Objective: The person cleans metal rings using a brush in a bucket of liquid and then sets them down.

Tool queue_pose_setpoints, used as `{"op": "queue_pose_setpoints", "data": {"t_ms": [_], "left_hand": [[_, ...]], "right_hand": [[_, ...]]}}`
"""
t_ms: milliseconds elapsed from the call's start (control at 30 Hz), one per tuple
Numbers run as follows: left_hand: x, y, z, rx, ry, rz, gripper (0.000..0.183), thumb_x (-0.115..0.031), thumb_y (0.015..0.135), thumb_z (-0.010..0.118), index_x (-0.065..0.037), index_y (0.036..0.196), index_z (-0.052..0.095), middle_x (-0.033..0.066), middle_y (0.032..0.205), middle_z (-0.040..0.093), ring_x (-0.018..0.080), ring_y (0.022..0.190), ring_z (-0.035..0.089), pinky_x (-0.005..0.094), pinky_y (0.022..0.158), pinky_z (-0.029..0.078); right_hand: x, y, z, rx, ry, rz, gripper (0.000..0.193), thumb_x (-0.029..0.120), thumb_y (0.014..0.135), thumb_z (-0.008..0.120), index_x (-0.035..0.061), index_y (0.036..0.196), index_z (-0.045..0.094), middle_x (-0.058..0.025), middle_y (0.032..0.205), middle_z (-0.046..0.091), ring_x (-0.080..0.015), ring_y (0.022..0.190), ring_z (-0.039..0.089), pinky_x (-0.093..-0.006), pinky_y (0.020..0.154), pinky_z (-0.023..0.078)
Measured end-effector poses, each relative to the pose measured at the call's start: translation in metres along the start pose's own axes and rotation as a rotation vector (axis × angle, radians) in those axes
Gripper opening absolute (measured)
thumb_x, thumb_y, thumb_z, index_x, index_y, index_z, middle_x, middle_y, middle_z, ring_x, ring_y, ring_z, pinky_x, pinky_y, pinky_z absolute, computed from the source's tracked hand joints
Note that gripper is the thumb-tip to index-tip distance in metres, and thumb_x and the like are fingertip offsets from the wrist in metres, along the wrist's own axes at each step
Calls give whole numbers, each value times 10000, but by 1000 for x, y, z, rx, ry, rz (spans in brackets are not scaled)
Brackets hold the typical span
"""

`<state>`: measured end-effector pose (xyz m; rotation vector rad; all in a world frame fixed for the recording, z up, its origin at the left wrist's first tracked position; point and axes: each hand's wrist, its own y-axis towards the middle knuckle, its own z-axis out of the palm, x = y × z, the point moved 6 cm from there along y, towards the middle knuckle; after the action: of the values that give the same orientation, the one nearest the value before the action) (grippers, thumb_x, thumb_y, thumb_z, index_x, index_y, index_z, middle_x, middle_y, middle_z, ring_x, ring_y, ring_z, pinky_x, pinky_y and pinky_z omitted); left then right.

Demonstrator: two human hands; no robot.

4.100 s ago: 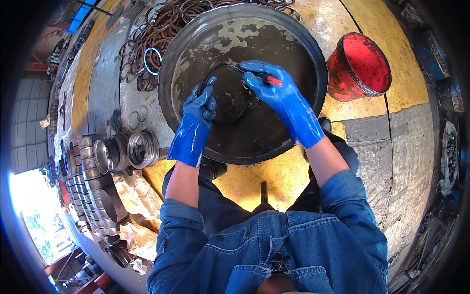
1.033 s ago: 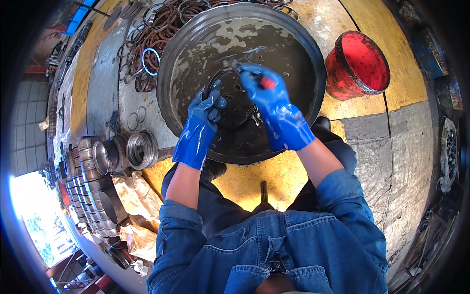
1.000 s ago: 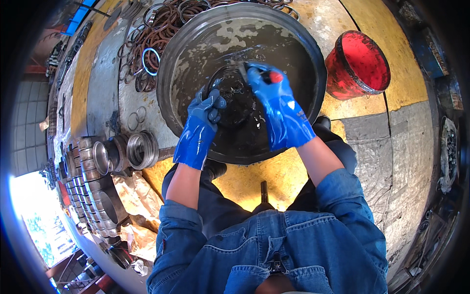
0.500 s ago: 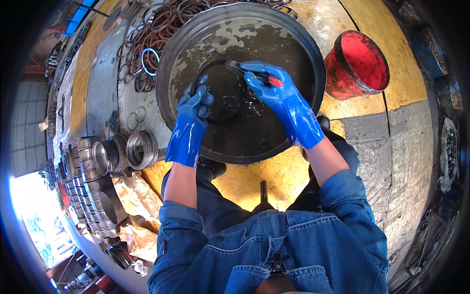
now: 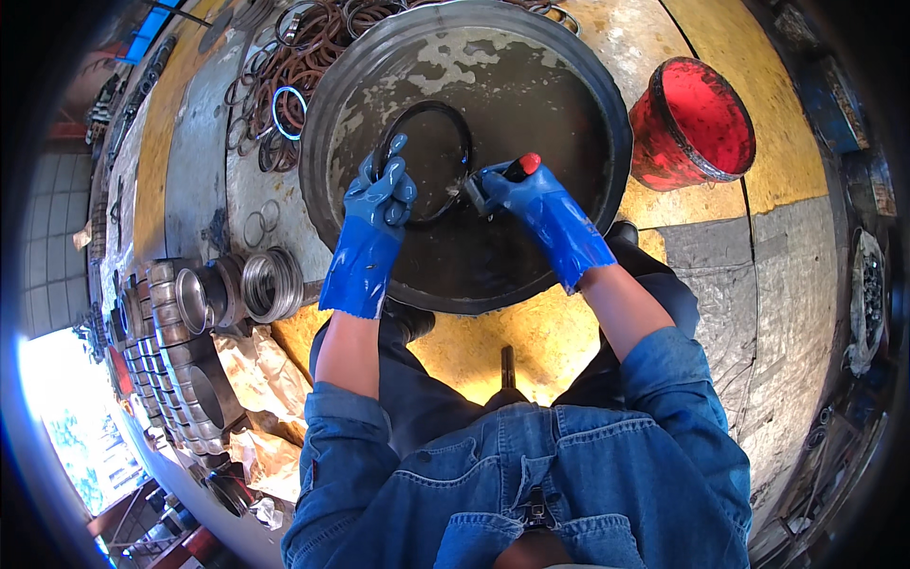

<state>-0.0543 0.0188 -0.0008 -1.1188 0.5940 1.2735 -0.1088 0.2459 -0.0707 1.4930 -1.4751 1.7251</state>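
Observation:
A wide round basin (image 5: 609,104) holds dark, murky liquid with pale patches of scum. Over it, my left hand (image 5: 382,192), in a wet blue rubber glove, grips the left side of a thin dark ring (image 5: 438,103). My right hand (image 5: 519,190), gloved the same way, is closed round a brush (image 5: 524,167) with a red-tipped handle. The brush's head touches or nearly touches the ring's lower right side; the glove partly hides it.
A red bucket (image 5: 707,123) stands right of the basin. Brown rings (image 5: 303,71) lie heaped at the far left, with a bright ring (image 5: 288,113) among them. Stacked metal rings (image 5: 272,284), metal cylinders (image 5: 171,327) and brown paper (image 5: 261,372) sit at the near left.
My right hand has brought the brush from the ring's top down to its lower right side, turning the handle upward. My left hand keeps its hold, and the ring has tilted slightly.

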Motion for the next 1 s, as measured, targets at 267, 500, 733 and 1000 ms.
{"op": "queue_pose_setpoints", "data": {"t_ms": [267, 500, 733, 1000], "left_hand": [[4, 7, -8, -110, 111, 60, 401, -153, 1011, 642, -80, 1401, 589, 28, 711, 637, 63, 433, 441, 206, 403, 321], [2, -5, 19, -17, 332, 35, 367, -156, 996, 660, -64, 1351, 648, 4, 687, 641, 36, 474, 443, 185, 440, 282], [0, -14, 33, -9, 370, 34, 357, -161, 974, 693, -46, 1311, 668, -11, 742, 648, 62, 544, 560, 196, 457, 354], [7, -11, 33, 31, 383, 49, 373, -153, 968, 697, -30, 1318, 657, -28, 738, 621, 57, 536, 555, 199, 450, 355]], "right_hand": [[24, -32, 21, 51, 118, -101, 243, 210, 917, 714, 60, 1102, 766, -105, 984, 769, -201, 846, 713, -336, 763, 567], [74, -27, -10, -307, -712, -575, 232, 274, 896, 690, 213, 1111, 748, -106, 1091, 742, -346, 956, 714, -420, 843, 578], [11, 2, 4, 50, -113, 86, 249, 297, 872, 722, 102, 1021, 765, -96, 912, 757, -213, 816, 712, -346, 768, 556], [14, -31, 35, 249, 609, 194, 242, 158, 926, 746, -20, 1090, 730, -86, 946, 752, -164, 803, 696, -286, 729, 553]]}}
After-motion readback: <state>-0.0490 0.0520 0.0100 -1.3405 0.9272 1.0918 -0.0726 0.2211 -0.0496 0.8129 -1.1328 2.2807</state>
